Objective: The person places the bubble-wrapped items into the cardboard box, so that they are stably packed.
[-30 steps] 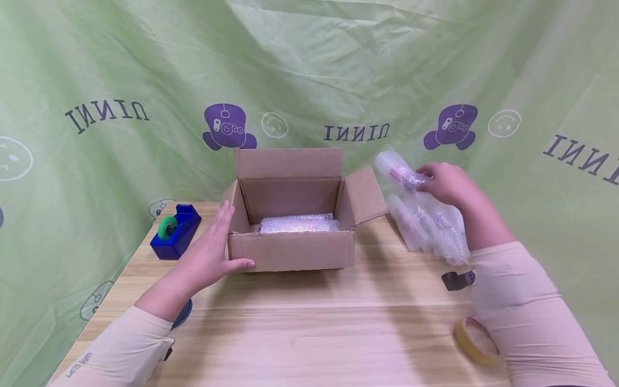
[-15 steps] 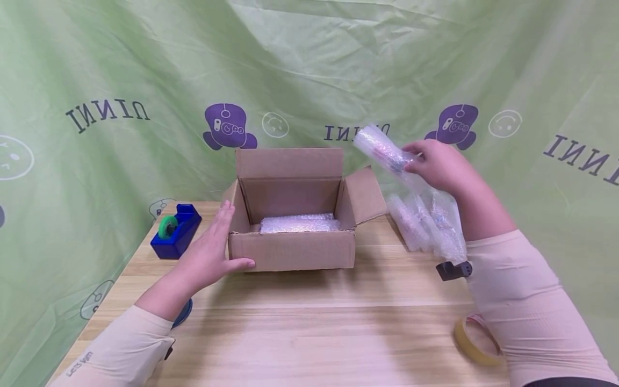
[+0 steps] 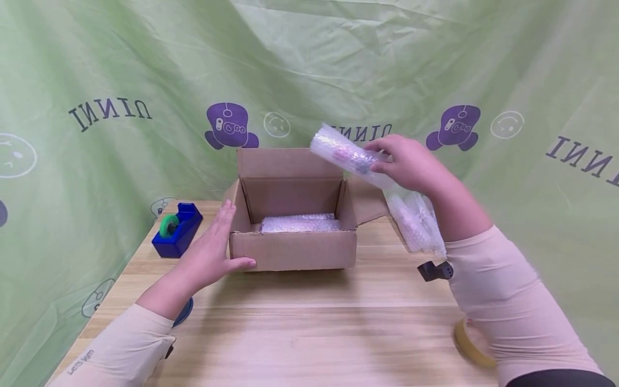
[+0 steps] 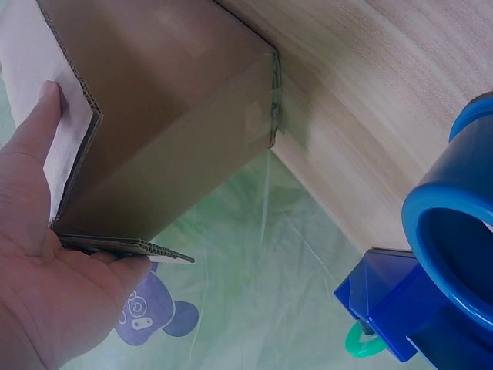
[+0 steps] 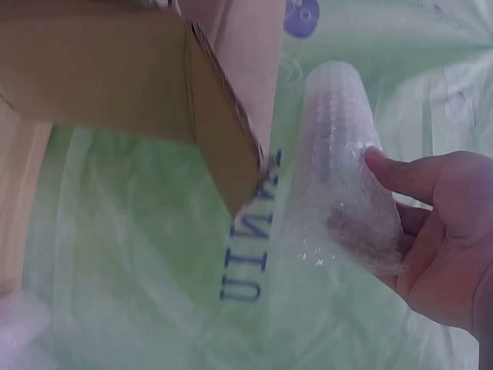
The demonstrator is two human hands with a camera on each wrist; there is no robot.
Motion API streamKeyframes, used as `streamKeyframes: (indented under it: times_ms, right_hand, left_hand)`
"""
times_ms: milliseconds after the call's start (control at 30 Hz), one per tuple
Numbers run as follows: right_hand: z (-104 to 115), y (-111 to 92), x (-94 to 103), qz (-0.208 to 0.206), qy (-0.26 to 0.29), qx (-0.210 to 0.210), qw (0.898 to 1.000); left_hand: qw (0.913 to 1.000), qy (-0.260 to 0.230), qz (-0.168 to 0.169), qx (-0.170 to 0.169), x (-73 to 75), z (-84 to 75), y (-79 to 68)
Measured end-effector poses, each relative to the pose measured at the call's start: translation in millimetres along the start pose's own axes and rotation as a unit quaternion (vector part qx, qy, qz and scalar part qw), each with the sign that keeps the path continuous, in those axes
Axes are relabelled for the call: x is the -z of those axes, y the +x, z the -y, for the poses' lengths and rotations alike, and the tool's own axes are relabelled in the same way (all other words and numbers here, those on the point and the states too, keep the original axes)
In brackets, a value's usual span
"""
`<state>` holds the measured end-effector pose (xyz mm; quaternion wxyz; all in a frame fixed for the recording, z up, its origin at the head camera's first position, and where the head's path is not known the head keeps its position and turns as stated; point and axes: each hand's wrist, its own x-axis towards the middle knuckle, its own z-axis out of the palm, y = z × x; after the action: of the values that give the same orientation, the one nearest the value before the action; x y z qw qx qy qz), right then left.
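Note:
The open cardboard box stands in the middle of the table in the head view, with bubble-wrapped bundles lying inside. My left hand rests against its front left corner, fingers straight along the left side and thumb on the front. In the left wrist view, cardboard flaps lie against that hand's thumb and fingers. My right hand grips one end of a bubble-wrapped roll, raised over the box's back right corner and tilted. Pinkish and dark contents show faintly through the wrap.
More bubble-wrapped bundles lie right of the box, partly behind my right forearm. A blue tape dispenser with green tape stands at the left. A yellowish tape roll sits at front right. Near my left wrist is a blue hollow cylinder.
My right hand has lifted the bubble-wrapped roll from the bundles at right and carried it left to above the box. My left hand stays at the box corner.

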<state>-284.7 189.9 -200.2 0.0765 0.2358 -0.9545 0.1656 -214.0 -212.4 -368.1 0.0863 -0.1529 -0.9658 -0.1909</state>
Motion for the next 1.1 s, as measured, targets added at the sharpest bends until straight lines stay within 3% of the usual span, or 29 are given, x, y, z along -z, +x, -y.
streamKeyframes:
  times_ms: [267,700,833,1100]
  right_hand:
    - [23.9,7.9,-23.3,0.011,0.010,0.053,0.998]
    - [44.5,15.3,-65.7,0.083,0.018,0.141,0.986]
    - [44.5,15.9,-75.3,0.108,0.018,0.152,0.982]
    - [30.2,13.4,-68.1,0.027,0.048,0.104,0.993]
  left_hand:
    - [1.0000,0.005,0.006,0.004,0.2,-1.5,1.9]
    - [1.0000,0.003,0.004,0.002,0.6,-0.8,1.1]
    - [1.0000,0.003,0.003,0.002,0.7,-0.9,0.7]
    - [1.0000,0.001,0.007,0.004,0.3,-2.1,1.3]
